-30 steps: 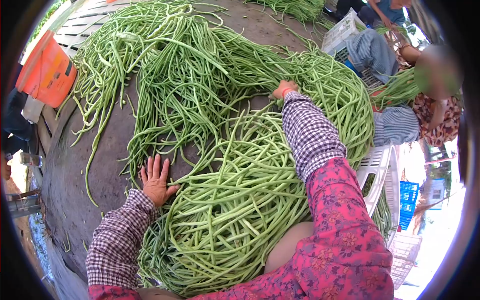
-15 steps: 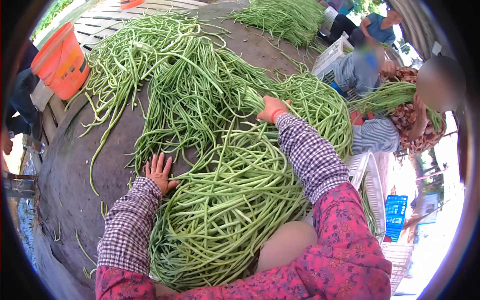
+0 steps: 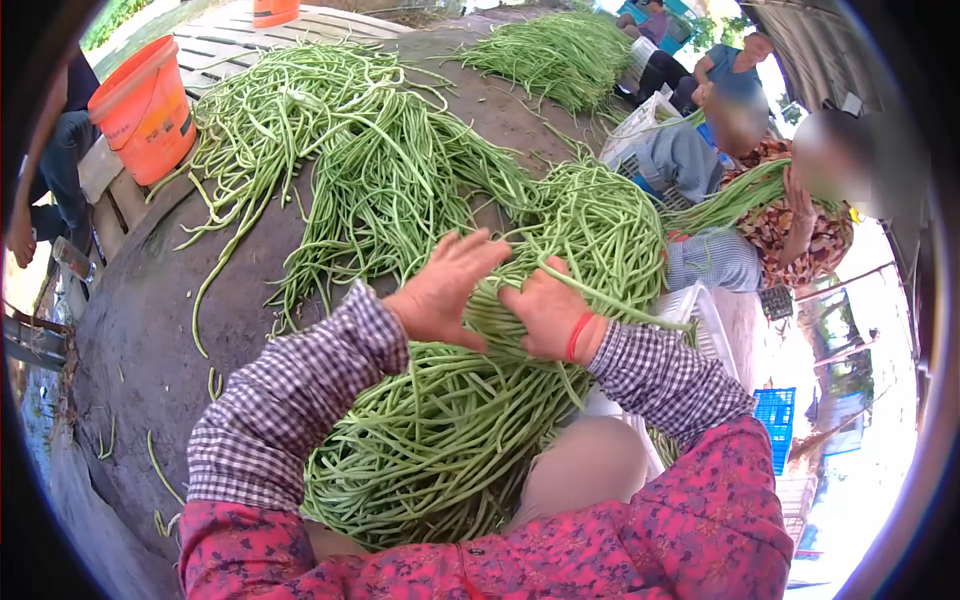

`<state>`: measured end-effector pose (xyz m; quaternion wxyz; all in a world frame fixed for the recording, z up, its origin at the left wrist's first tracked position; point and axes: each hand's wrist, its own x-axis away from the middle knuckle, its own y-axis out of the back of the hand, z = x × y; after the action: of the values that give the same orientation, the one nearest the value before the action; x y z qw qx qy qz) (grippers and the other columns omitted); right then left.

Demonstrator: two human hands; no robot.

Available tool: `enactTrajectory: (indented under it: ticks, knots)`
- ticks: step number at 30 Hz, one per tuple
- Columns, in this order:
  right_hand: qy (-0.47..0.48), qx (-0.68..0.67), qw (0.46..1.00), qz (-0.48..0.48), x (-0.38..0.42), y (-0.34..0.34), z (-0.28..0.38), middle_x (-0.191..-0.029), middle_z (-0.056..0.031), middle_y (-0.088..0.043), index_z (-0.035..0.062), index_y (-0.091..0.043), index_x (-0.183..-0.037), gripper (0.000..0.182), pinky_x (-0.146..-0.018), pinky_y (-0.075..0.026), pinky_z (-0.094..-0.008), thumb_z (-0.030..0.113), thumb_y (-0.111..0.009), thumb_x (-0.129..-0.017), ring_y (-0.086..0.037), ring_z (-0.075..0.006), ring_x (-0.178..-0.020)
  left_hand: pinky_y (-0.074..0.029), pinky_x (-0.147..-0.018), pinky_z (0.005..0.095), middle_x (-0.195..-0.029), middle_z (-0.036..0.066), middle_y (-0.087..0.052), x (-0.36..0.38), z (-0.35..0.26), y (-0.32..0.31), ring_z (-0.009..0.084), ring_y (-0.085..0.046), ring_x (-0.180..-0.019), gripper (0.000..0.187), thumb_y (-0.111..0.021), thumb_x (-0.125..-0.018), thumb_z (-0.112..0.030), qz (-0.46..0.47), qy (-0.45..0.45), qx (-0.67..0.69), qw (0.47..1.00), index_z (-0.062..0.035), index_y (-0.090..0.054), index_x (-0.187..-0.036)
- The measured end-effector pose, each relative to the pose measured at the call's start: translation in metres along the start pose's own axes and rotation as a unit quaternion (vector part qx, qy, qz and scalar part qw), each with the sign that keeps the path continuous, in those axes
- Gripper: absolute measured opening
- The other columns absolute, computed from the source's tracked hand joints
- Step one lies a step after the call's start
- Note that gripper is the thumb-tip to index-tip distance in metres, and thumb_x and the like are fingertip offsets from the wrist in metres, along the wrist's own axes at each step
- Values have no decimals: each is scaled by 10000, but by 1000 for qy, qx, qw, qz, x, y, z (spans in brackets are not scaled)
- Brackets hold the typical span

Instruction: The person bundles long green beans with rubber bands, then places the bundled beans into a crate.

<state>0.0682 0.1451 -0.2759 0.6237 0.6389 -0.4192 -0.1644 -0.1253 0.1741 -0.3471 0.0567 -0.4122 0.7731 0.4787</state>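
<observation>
Long green beans lie in a large heap (image 3: 440, 440) against my knee, with another pile (image 3: 370, 180) farther up the dark sheet (image 3: 150, 330). My left hand (image 3: 450, 290) is over the top of the near heap, its fingers spread apart, close to my right hand. With a red band at its wrist, my right hand (image 3: 550, 310) has its fingers curled round a bundle of green beans (image 3: 495, 310). Just beyond it, more beans form a rounded mound (image 3: 605, 235). Part of the bundle is hidden behind both hands.
An orange bucket (image 3: 145, 110) stands at the upper left, near a person's leg. Several people sit at the upper right, one holding beans (image 3: 735, 200). A white crate (image 3: 710, 325) is beside my right arm, with a blue crate (image 3: 775, 415) beyond.
My left hand has moved up and right from the sheet to beside my right hand. My right hand has come nearer with the beans. The view has shifted slightly.
</observation>
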Motion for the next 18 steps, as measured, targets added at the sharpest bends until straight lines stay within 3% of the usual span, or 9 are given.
enactTrajectory:
  ticks: [2,3,4,6,8,9,12,15,18]
  knots:
    - [57,-17,994,-95,15,21,15,-804,-112,-598,80,-534,-956,438,-918,-320,-435,189,-726,-577,-586,-272,-849,-255,-1088,432,-1330,188,-433,-3,-14,-29,345,-375,-1255,1112,-858,-509,-303,38,10,75,996,-24,-243,-1394]
    - [65,-18,992,-108,22,24,19,-789,-112,-597,81,-542,-933,419,-902,-336,-423,195,-728,-576,-585,-273,-844,-375,-994,416,-1181,191,-551,-5,-19,-33,352,-504,-1121,1113,-858,-510,-308,93,46,131,986,-26,-240,-1392]
    - [58,43,994,-76,29,28,22,-769,-105,-595,84,-546,-911,384,-898,-335,-413,201,-718,-588,-588,-264,-826,-485,-826,394,-953,169,-637,-1,-24,-39,339,-609,-905,1070,-831,-554,-272,66,54,171,982,-45,-216,-1400]
    - [97,33,989,-104,44,37,20,-771,-101,-602,74,-561,-963,428,-894,-337,-406,310,-698,-634,-592,-260,-826,-522,-707,388,-819,163,-646,-2,-49,-23,326,-634,-749,853,-777,-599,-244,72,80,157,982,-60,-366,-1323]
    - [36,-21,993,-107,58,42,11,-794,-101,-617,59,-556,-1037,524,-888,-339,-407,420,-667,-673,-595,-271,-841,-519,-681,399,-762,167,-641,1,-55,-8,334,-629,-693,591,-734,-621,-238,125,66,104,984,-63,-531,-1148]
    - [6,-48,993,-110,66,43,6,-806,-100,-625,51,-554,-1074,578,-885,-340,-407,475,-651,-693,-597,-277,-848,-516,-674,405,-760,164,-641,2,-68,9,337,-628,-677,458,-732,-615,-266,111,112,92,983,-58,-597,-1001]
    - [-71,-155,985,-5,93,33,-15,-963,-139,-625,53,-531,-1159,734,-892,-353,-442,626,-593,-704,-583,-305,-944,-514,-704,394,-798,151,-647,7,-97,56,323,-633,-728,520,-753,-592,-336,142,141,34,979,-61,-612,-1010]
    - [-79,-320,944,1,113,-27,-40,-1118,-168,-570,80,-523,-1196,733,-918,-368,-470,612,-628,-703,-546,-316,-1048,-510,-703,348,-802,119,-653,19,-129,96,255,-640,-744,530,-780,-586,-274,170,163,7,972,-28,-612,-1023]
    - [-45,-148,988,24,140,-13,-26,-1243,-169,-500,86,-502,-1241,741,-967,-370,-460,559,-671,-696,-494,-315,-1143,-500,-704,298,-821,77,-646,24,-161,121,168,-621,-756,520,-790,-596,-161,80,187,204,958,16,-597,-1045]
